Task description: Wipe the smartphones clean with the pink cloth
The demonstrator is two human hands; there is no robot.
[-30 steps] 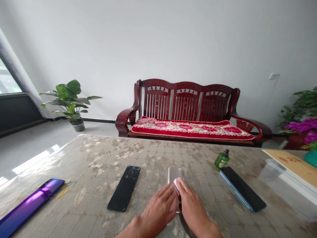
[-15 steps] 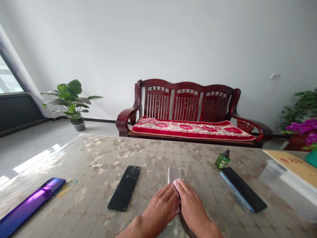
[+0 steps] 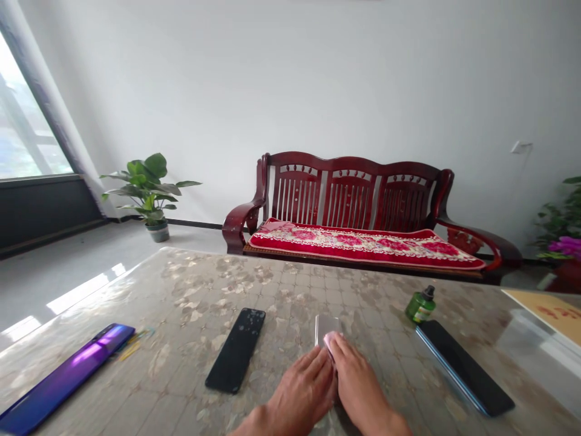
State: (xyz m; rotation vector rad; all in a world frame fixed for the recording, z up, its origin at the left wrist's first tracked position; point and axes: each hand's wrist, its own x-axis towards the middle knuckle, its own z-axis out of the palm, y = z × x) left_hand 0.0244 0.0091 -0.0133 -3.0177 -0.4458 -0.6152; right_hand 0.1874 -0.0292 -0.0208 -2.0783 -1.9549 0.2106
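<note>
The person's two hands come together over a silver phone (image 3: 324, 326) lying on the patterned tabletop (image 3: 172, 357), its far end showing beyond the fingertips. The left hand (image 3: 305, 384) lies over the phone with its fingers stretched out and close together; whether they grip its edges is hidden. The right hand (image 3: 358, 375) rests against it, its fingers closed on a small pink cloth (image 3: 332, 338) that pokes out at their tips, over the phone. To the left, well apart from the hands, lies a black phone (image 3: 236, 351), and farther left a glossy purple phone (image 3: 68, 375). On the right, a green bottle (image 3: 420, 307) with a dark cap stands upright just beside the far end of a dark-screened phone (image 3: 465, 369). Behind the tabletop is a wooden bench (image 3: 333, 165) with a red flowered mat (image 3: 363, 240).
</note>
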